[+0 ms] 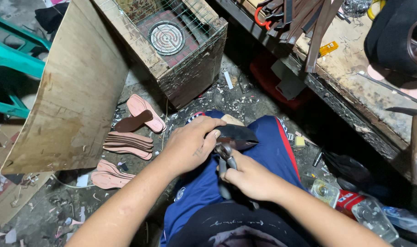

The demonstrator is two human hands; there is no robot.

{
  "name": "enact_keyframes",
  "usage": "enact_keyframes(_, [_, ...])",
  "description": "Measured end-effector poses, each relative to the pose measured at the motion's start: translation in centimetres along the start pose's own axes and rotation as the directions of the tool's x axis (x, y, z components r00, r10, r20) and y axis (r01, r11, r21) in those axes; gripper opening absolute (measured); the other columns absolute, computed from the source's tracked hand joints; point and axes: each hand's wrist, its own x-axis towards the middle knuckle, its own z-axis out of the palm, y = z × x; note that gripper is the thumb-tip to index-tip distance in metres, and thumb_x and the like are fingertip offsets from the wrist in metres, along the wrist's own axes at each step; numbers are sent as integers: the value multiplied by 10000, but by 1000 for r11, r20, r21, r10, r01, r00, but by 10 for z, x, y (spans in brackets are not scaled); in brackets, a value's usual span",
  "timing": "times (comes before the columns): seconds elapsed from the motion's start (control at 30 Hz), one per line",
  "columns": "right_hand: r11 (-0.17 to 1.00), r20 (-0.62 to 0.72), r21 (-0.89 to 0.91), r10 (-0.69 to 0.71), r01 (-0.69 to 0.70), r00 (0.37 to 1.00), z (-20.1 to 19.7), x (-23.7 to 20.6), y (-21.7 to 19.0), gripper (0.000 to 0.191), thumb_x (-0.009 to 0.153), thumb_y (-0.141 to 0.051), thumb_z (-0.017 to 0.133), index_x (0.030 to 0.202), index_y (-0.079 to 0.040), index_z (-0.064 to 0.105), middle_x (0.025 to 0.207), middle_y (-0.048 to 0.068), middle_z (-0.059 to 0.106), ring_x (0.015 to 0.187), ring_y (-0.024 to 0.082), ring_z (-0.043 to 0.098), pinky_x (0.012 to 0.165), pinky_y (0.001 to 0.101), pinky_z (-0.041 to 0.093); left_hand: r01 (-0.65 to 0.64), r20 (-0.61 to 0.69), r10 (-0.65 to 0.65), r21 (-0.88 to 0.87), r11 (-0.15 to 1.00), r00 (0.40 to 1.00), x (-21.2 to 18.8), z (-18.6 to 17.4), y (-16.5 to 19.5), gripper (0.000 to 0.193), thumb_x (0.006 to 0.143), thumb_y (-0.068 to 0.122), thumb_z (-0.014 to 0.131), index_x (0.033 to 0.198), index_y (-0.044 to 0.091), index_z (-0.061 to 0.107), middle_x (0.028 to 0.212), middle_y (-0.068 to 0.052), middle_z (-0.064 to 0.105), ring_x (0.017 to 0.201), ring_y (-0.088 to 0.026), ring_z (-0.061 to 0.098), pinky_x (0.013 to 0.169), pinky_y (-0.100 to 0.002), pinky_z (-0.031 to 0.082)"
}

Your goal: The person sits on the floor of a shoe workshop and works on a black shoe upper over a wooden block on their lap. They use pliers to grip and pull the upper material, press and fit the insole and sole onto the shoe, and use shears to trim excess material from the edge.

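Littered concrete floor [245, 103] under pink insoles [128, 145], leaning board [75, 91].

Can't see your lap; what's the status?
Left hand grips dark shoe piece. Right hand squeezes pliers on it. Nothing in the way.

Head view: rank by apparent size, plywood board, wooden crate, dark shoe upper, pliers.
1. plywood board
2. wooden crate
3. dark shoe upper, held by the left hand
4. pliers, in the right hand; partly hidden and nearer the camera, so 3 versus 4 is unsure.
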Motion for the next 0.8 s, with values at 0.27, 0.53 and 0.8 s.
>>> enact_keyframes(0.27, [982, -64, 138, 138, -128, 988, -8, -9, -3, 359, 877, -189, 554, 1192, -16, 544, 791, 72, 596, 697, 168, 577, 672, 365, 515, -77, -3, 77, 75, 994, 997, -4, 2, 11, 311, 963, 223, 576, 1258, 143, 633, 1150, -93, 674, 966, -356, 680, 797, -473, 538])
enact_keyframes(0.53, [794, -401, -601, -396, 90, 826, 19, 14, 5, 360, 830, -124, 645, 1128, 26, 512, 878, 244, 670, 839, 428, 679, 744, 507, 539, 32, -28, -32, -14, 999, 999, 0, 3, 2, 286, 975, 246, 586, 1236, 167, 672, 1101, -99, 729, 1011, -349, 689, 828, -459, 543])
enact_keyframes(0.8, [757, -109, -643, 55, -113, 992, 12, 0, -21, 409, 837, -205, 639, 1074, 65, 442, 897, 272, 677, 854, 445, 677, 792, 514, 539, -25, -23, 24, -49, 998, 999, -9, 3, -1, 277, 960, 223, 572, 1204, 143, 675, 1146, -119, 715, 1040, -349, 675, 823, -444, 529])
